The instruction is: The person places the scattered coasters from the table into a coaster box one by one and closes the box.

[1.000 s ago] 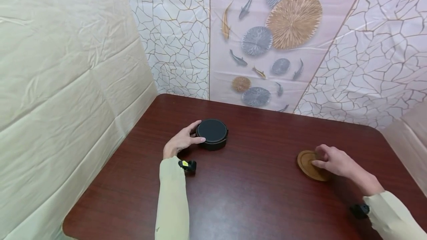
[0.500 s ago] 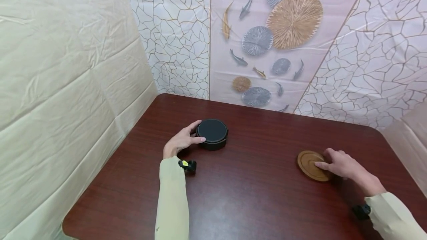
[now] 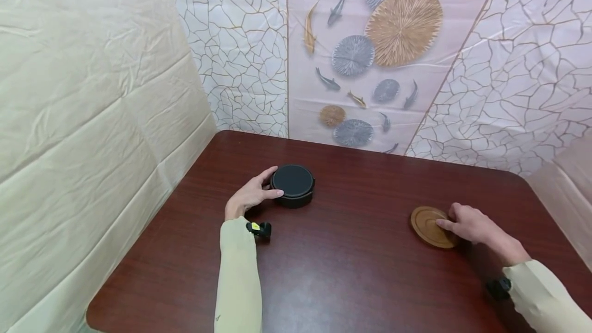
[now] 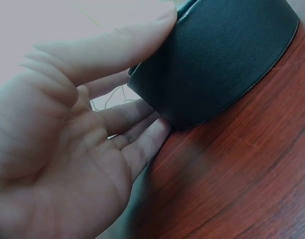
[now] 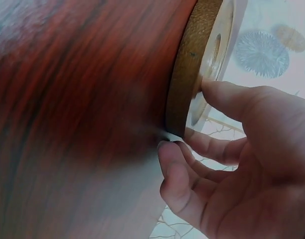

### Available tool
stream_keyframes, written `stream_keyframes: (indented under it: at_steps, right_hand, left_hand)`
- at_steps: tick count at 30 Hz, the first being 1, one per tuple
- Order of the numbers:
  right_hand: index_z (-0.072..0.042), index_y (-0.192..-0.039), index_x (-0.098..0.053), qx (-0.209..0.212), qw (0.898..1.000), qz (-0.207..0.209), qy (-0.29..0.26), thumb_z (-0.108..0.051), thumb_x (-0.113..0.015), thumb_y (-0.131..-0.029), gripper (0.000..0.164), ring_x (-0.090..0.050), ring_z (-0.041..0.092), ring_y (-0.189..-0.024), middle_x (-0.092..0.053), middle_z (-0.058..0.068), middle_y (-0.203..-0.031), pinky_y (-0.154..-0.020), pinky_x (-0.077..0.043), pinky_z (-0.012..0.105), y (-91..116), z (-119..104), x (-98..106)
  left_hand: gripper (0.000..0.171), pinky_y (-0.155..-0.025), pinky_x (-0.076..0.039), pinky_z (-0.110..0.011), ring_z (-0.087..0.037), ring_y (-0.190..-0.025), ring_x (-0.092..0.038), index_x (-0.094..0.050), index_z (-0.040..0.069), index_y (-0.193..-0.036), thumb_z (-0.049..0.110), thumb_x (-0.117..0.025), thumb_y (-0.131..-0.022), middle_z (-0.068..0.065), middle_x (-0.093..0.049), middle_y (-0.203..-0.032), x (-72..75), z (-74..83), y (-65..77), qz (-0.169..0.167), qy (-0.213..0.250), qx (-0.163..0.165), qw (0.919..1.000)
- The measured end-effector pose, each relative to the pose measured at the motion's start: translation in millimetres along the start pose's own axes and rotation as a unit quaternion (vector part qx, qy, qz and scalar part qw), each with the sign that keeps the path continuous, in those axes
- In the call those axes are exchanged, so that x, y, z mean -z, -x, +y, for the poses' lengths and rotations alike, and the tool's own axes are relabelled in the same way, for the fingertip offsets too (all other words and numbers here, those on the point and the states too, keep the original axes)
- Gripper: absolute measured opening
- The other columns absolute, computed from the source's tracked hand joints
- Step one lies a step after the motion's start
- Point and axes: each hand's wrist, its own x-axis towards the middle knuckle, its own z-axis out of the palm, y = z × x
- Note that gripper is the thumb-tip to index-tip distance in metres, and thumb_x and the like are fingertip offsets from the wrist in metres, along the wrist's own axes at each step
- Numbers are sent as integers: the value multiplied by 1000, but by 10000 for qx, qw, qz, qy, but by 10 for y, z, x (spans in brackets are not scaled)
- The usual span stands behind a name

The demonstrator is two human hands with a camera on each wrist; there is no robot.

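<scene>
On the left of the table sits a low, round black leather-look box [image 3: 292, 181] with a flat lid. My left hand [image 3: 252, 194] grips its left side, thumb at the lid's near edge and fingers reaching round the far side. In the left wrist view the thumb lies along the upper edge of the black box [image 4: 227, 64], while fingertips touch its side low down by the table. A round wooden coaster [image 3: 427, 226] with ring grooves lies at the right. My right hand [image 3: 476, 227] pinches its right edge, thumb on the top face and fingers at the rim [image 5: 185, 84].
The dark red-brown wooden table [image 3: 342, 266] has rounded corners. A cream cloth wall [image 3: 106, 117] runs along its left side, and a patterned cloth [image 3: 351, 66] hangs behind the back edge. Small black cameras [image 3: 260, 229] are worn at both wrists.
My right hand has shifted slightly right on the wooden coaster, uncovering more of its top. The left hand and black box stay put; the head view has shifted slightly.
</scene>
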Motion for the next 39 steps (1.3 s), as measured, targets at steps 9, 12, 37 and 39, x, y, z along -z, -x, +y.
stream_keyframes:
  at_steps: [9, 12, 37, 39]
  right_hand:
    - [-4, -84, -54, -86, 9994, 208, 274, -40, -67, -91, 39, -48, 16, -62, -53, 3, -69, -53, -36, 31, 5, -57, 48]
    - [-4, -87, -53, -183, 9988, 333, 307, -42, -68, -90, 41, -50, 19, -64, -52, 4, -71, -53, -37, 32, 28, -75, 72]
    - [-4, -113, -59, 594, 9929, 1018, 140, -24, -73, -88, 35, -63, 30, -81, -68, 16, -95, -65, -47, 40, 115, -541, 366]
    - [-4, -111, -60, 631, 9927, 1017, 153, -23, -73, -88, 33, -61, 24, -76, -67, 10, -89, -63, -45, 37, 125, -576, 375]
  left_hand:
    - [86, -118, -31, -47, -32, -146, -34, -28, 31, -155, 24, -77, -86, -5, -31, -159, -1, -3, 7, 8, 84, -6, 10000]
    - [85, -117, -32, -46, -32, -145, -35, -28, 30, -155, 24, -77, -86, -6, -33, -158, -12, 0, -3, 4, 88, -38, 10000]
    - [86, -117, -33, -46, -33, -146, -33, -26, 28, -156, 22, -76, -87, -6, -30, -159, -21, 4, 8, -66, 109, -100, 9999]
    - [87, -117, -33, -47, -34, -146, -33, -25, 28, -157, 23, -76, -87, -7, -30, -160, -25, -3, 2, -87, 98, -100, 9999]
